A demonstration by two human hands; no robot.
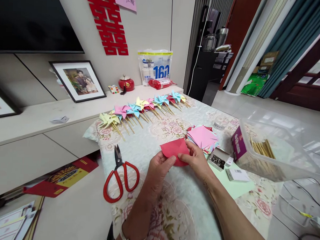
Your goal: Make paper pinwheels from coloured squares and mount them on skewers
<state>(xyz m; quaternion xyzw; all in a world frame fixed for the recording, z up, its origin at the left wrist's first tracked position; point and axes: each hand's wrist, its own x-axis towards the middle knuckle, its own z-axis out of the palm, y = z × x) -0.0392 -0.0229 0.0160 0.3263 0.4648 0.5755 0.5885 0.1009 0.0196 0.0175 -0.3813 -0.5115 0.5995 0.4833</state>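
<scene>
Red paper, a folded sheet with a curved lower edge, sits at the centre of the frame just above the floral tablecloth, held between both hands. The left hand grips its lower left edge, thumb on top and fingers curled beneath. The right hand pinches its right side, thumb pressed on the paper's face.

Just right of the sheet lies a stack of pink and red paper squares. Right of that stand a small open box of metal pins and a clear plastic tub holding wooden sticks. Left of the hands, red-handled scissors lie shut on the cloth. Along the table's upper edge runs a row of finished paper pinwheels on wooden sticks, in yellow, pink and blue.
</scene>
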